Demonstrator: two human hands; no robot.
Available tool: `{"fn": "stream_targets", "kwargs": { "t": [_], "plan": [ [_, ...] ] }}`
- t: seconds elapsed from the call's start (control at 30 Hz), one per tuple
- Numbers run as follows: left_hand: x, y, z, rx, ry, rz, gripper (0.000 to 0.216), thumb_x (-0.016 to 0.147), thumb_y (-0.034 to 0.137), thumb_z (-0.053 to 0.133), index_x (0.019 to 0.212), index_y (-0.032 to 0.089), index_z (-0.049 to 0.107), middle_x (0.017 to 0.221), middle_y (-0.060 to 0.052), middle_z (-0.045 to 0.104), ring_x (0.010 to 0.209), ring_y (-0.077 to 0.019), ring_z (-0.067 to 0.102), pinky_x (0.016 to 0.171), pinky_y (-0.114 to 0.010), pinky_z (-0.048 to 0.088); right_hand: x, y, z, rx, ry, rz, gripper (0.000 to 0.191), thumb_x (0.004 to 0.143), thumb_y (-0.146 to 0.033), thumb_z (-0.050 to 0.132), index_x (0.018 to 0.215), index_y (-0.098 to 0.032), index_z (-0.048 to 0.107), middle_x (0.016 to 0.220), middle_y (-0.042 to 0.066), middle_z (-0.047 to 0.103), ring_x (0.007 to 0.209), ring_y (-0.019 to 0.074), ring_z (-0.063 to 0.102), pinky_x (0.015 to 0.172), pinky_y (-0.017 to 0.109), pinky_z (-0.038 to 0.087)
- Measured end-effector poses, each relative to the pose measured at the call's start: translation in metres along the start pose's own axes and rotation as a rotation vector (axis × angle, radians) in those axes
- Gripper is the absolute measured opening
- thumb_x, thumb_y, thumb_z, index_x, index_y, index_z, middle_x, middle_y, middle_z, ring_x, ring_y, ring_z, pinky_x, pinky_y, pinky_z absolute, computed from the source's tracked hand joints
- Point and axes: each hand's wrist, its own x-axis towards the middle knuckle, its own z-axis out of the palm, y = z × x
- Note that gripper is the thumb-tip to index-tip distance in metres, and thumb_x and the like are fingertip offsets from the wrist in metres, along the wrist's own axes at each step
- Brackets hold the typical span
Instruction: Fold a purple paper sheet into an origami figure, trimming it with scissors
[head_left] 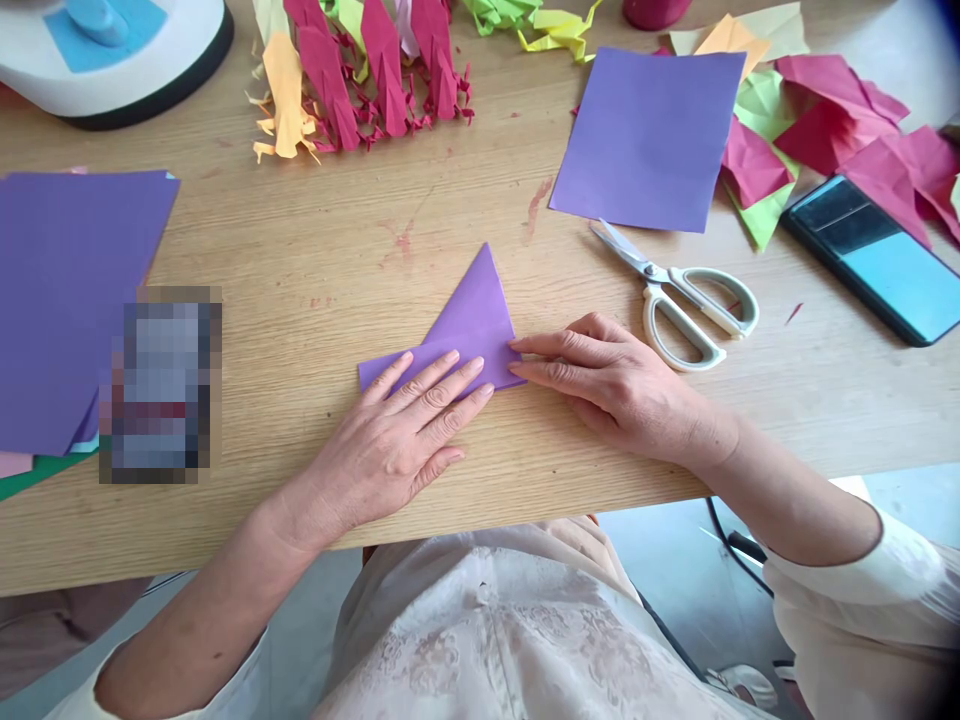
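Note:
A folded sheet of purple paper [474, 310] lies on the wooden table, with one pointed corner aimed away from me and a straight band across its near side. My left hand [397, 435] rests flat on that band, its fingers spread and holding nothing. At the paper's right edge, the fingertips of my right hand [600, 385] touch the paper. The index and middle fingers are stretched out, while the thumb is tucked below and partly hidden. Part of the band is covered by my left fingers.
White-handled scissors [686, 295] lie right of my right hand, blades pointing away. Behind them is a purple square sheet [649, 135]. Crumpled folded papers [832, 130] and a phone [877, 255] lie at right. Purple sheets [67, 310] are stacked at left. Folded paper figures [386, 70] stand at the back.

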Motion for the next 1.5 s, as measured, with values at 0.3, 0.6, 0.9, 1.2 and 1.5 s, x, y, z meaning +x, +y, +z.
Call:
{"fn": "stream_targets", "kwargs": {
  "t": [0.3,0.6,0.9,1.2,1.5],
  "plan": [
    [-0.0004,-0.001,0.0005,-0.005,-0.01,0.002,0.056,0.1,0.026,0.047,0.155,0.018,0.035,0.162,-0.01,0.034,0.151,-0.0287,0.029,0.123,-0.053,0.023,-0.0022,0.0015,-0.0003,0.002,-0.013,0.001,0.045,0.096,-0.01,0.045,0.136,-0.023,0.061,0.14,0.01,0.061,0.106,0.0256,0.059,0.093,0.047,0.05],
    [-0.0005,-0.0025,0.0,0.003,-0.006,0.013,0.055,0.101,0.028,0.046,0.154,0.019,0.035,0.161,-0.008,0.035,0.151,-0.0272,0.028,0.123,-0.051,0.023,-0.003,0.0025,-0.0006,-0.007,-0.035,-0.001,0.045,0.096,-0.013,0.046,0.136,-0.026,0.061,0.141,0.009,0.06,0.106,0.026,0.059,0.093,0.048,0.05],
    [0.0,-0.0036,-0.0005,-0.011,-0.017,0.015,0.058,0.1,0.028,0.048,0.156,0.018,0.033,0.162,-0.01,0.033,0.151,-0.0287,0.027,0.123,-0.053,0.023,-0.0033,0.0013,-0.0004,-0.028,-0.044,0.004,0.044,0.096,-0.013,0.047,0.136,-0.025,0.061,0.142,0.009,0.059,0.107,0.0268,0.059,0.094,0.049,0.049],
    [0.0011,-0.0032,-0.0001,-0.008,-0.02,0.011,0.059,0.1,0.028,0.049,0.156,0.019,0.032,0.162,-0.01,0.033,0.151,-0.0295,0.029,0.123,-0.057,0.018,-0.0046,0.0007,0.0001,-0.042,-0.038,-0.004,0.044,0.097,-0.013,0.047,0.137,-0.024,0.061,0.143,0.01,0.059,0.107,0.0266,0.058,0.094,0.048,0.049],
    [0.0014,-0.0036,0.0004,0.01,-0.008,0.023,0.058,0.101,0.029,0.049,0.155,0.018,0.033,0.162,-0.011,0.033,0.15,-0.0298,0.03,0.122,-0.057,0.019,-0.006,0.0001,0.0002,-0.102,-0.054,-0.037,0.041,0.1,-0.016,0.044,0.138,-0.021,0.06,0.144,0.011,0.057,0.106,0.0266,0.056,0.094,0.047,0.047]
  ]
}}
